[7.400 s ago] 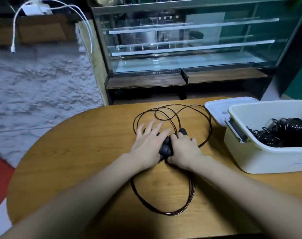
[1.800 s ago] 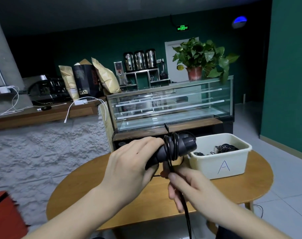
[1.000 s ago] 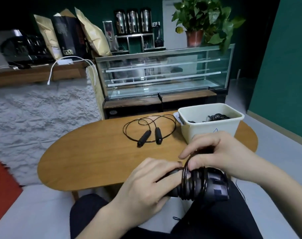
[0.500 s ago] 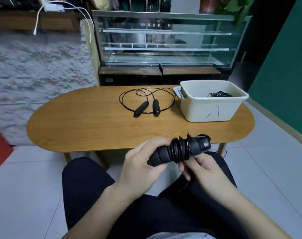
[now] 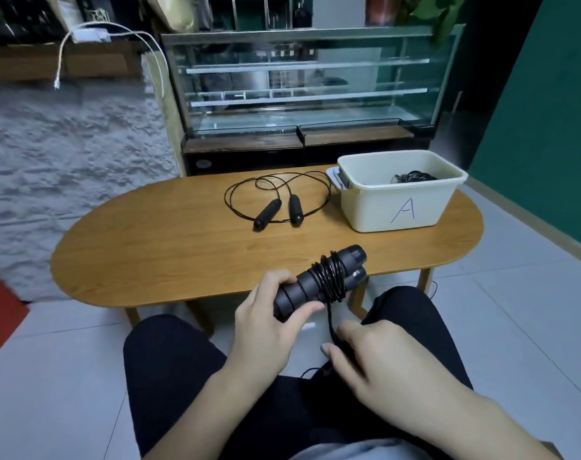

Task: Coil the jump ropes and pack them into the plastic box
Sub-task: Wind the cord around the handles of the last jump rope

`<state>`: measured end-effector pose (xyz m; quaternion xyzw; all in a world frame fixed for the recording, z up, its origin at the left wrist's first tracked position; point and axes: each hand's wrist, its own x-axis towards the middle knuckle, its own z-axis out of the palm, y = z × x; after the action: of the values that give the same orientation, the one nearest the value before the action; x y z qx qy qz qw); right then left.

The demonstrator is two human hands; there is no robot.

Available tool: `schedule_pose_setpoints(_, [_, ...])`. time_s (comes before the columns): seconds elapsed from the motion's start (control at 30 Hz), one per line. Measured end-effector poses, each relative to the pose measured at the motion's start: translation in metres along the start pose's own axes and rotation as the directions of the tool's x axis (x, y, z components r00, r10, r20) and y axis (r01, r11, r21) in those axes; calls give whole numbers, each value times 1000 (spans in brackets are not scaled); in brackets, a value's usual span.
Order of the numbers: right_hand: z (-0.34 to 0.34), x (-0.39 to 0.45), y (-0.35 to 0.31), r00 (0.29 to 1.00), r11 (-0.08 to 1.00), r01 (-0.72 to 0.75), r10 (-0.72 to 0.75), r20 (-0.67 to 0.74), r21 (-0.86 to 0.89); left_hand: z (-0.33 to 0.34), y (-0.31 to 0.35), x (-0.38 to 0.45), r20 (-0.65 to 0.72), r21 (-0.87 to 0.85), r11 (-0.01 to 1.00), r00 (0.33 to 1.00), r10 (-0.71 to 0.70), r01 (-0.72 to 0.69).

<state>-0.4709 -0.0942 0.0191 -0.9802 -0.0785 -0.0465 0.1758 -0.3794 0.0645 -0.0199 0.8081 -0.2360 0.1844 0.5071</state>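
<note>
Above the lap, the left hand (image 5: 266,327) clenched two ribbed black handles (image 5: 312,287) wound with glossy cord, the right hand (image 5: 375,356) pinched the hanging cord (image 5: 330,318), while another jump rope (image 5: 277,202) lay loose on the oval wooden table (image 5: 183,247) beside the white plastic box (image 5: 398,207).

The plastic box (image 5: 398,207) wall hides all but the top of the coiled ropes (image 5: 415,176) inside. The right hand (image 5: 378,356) is motion-blurred, its grip on the cord (image 5: 329,318) unclear. The lid (image 5: 333,176) shows only an edge behind the box.
</note>
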Motion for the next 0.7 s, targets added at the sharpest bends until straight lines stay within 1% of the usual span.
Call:
schedule_pose_setpoints(0.07, [-6,-3,-6,1000,1000,25,-25,0,-1,-1,-1,1,-31,-19,1000,1000,-8,7])
schedule_pose_setpoints(0.1, [-10,-3,-6,999,999,44,-44,-26,-17,-3,-2,2,-38,-40,999,999,-21,20])
schedule_pose_setpoints(0.2, [-29,1,2,981,986,101,-121,-152,-135,-8,-6,7,-46,-88,996,999,-23,18])
schedule_pose_setpoints(0.23, [-37,4,6,978,982,112,-136,-158,-153,-9,-5,8,-34,-105,994,999,-13,10])
schedule_pose_setpoints(0.33, [-57,13,11,966,965,220,-236,-105,-143,-8,0,7,21,-132,991,999,25,-22])
schedule_pose_setpoints(0.4, [-65,21,12,959,957,272,-279,-53,-103,-6,3,6,22,-138,989,998,51,-48])
schedule_pose_setpoints(0.5, [-74,31,14,950,950,310,-311,-15,-33,-7,5,7,2,-146,987,997,75,-74])
schedule_pose_setpoints(0.63, [-77,41,15,940,942,335,-336,56,22,-9,9,8,21,-177,984,1000,23,-19])
schedule_pose_setpoints(0.7, [-77,47,17,940,943,332,-334,69,34,-9,11,7,44,-167,986,999,22,-14])
